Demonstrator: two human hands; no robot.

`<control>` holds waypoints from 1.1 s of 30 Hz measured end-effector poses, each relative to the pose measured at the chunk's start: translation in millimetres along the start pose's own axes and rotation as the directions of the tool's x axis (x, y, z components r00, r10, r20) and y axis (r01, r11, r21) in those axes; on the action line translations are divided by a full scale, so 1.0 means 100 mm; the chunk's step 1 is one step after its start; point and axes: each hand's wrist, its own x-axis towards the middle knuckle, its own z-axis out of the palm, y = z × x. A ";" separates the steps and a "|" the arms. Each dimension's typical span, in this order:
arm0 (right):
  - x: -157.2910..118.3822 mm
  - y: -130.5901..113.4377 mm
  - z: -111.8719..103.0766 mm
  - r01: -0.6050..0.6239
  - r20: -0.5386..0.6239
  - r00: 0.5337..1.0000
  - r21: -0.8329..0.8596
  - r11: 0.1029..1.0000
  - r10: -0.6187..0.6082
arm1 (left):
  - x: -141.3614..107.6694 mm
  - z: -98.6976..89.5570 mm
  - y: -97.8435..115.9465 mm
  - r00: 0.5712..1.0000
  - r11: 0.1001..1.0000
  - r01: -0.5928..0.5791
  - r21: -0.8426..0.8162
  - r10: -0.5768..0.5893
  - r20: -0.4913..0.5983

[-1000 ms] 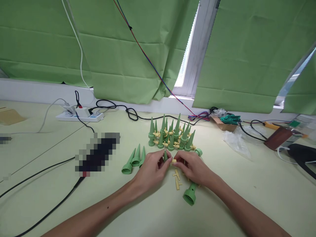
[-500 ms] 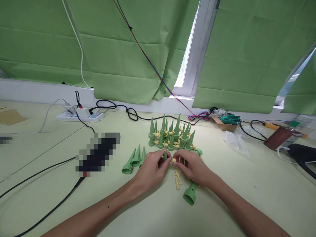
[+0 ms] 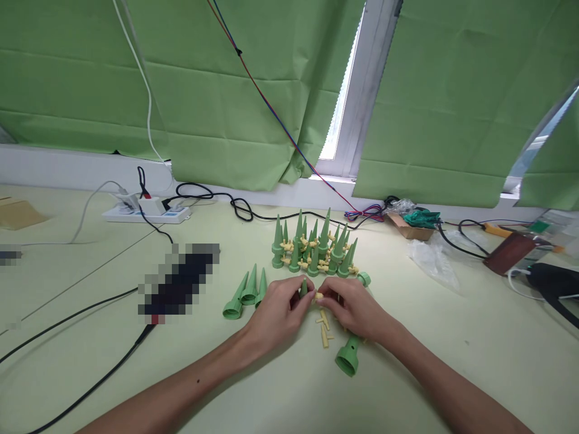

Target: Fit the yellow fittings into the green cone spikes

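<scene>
My left hand (image 3: 283, 307) is closed around a green plastic watering spike (image 3: 304, 288), its pointed tip showing between thumb and fingers. Against the spike's side, my right hand (image 3: 350, 304) pinches a small cream valve (image 3: 319, 296); whether it is seated in the spike is hidden by the fingers. Two loose cream valves (image 3: 324, 336) lie on the table just below the hands. A hollow green spike (image 3: 348, 357) lies under my right wrist, its open end toward me. Several bare green spikes (image 3: 235, 307) lie left of my left hand.
Behind the hands stands a cluster of upright green spikes with cream valves (image 3: 314, 250). A green cap (image 3: 363, 278) is beside my right hand. Farther off are a power strip (image 3: 149, 212), black cables (image 3: 244, 208), a cardboard box (image 3: 409, 228) and a plastic bag (image 3: 434, 262).
Both hands stay almost in place, dipping very slightly with the spike and the valve. The loose pieces and the standing cluster have not moved.
</scene>
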 end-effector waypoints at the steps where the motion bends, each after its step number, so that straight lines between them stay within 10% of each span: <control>1: 0.00 0.00 0.00 -0.003 0.004 1.000 -0.001 1.000 0.003 | 0.00 0.00 0.00 1.000 1.000 -0.001 0.000 0.001 0.000; 33: -0.02 0.01 0.02 -0.007 -0.019 1.000 0.000 1.000 0.007 | 0.01 0.00 0.00 0.999 0.998 -0.055 0.038 0.055 -0.002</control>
